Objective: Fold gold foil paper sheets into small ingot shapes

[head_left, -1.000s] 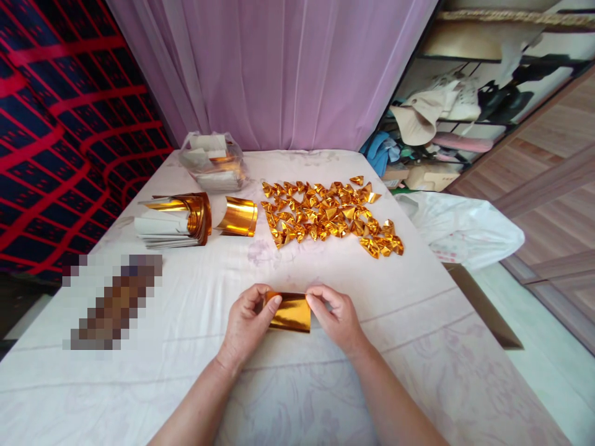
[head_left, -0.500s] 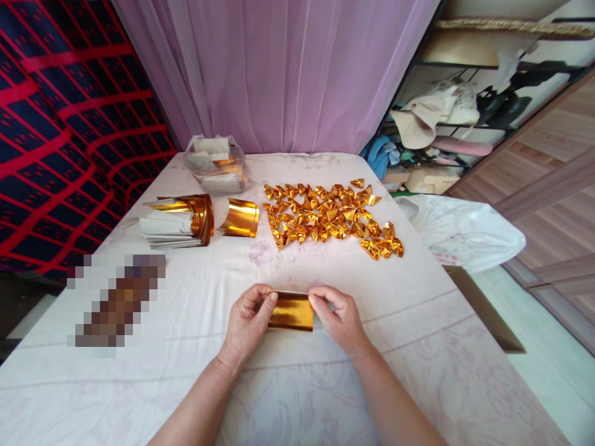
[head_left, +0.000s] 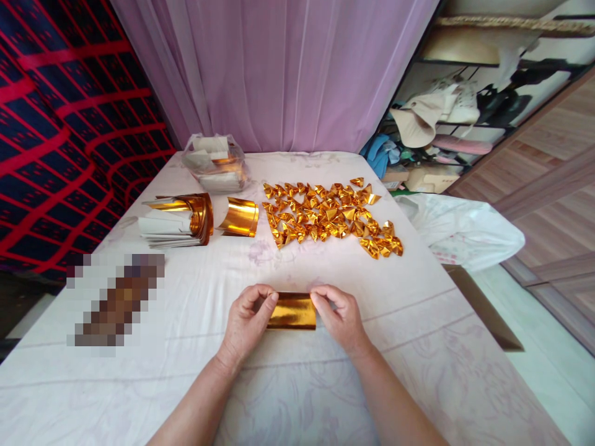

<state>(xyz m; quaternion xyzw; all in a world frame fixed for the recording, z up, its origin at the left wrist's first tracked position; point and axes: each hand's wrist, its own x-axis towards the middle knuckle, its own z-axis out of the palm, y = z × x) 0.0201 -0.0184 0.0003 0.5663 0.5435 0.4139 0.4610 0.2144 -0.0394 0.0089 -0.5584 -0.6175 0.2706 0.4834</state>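
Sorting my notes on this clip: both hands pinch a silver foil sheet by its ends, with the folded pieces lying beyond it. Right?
Not quite: the foil sheet is gold, not silver, as the head view shows. The left hand and right hand do pinch its ends, with the folded pieces beyond.

We note the gold foil sheet (head_left: 292,311) now appears shorter from top to bottom than a second ago, its lower edge sitting higher between the left hand (head_left: 246,322) and right hand (head_left: 338,317).

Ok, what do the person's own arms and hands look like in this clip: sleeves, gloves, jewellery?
Both forearms are bare up to the picture's lower edge, with no sleeve in view. The left hand and right hand are bare too: no gloves, and no rings, watch or bracelet show. The fingernails look short and unpainted.
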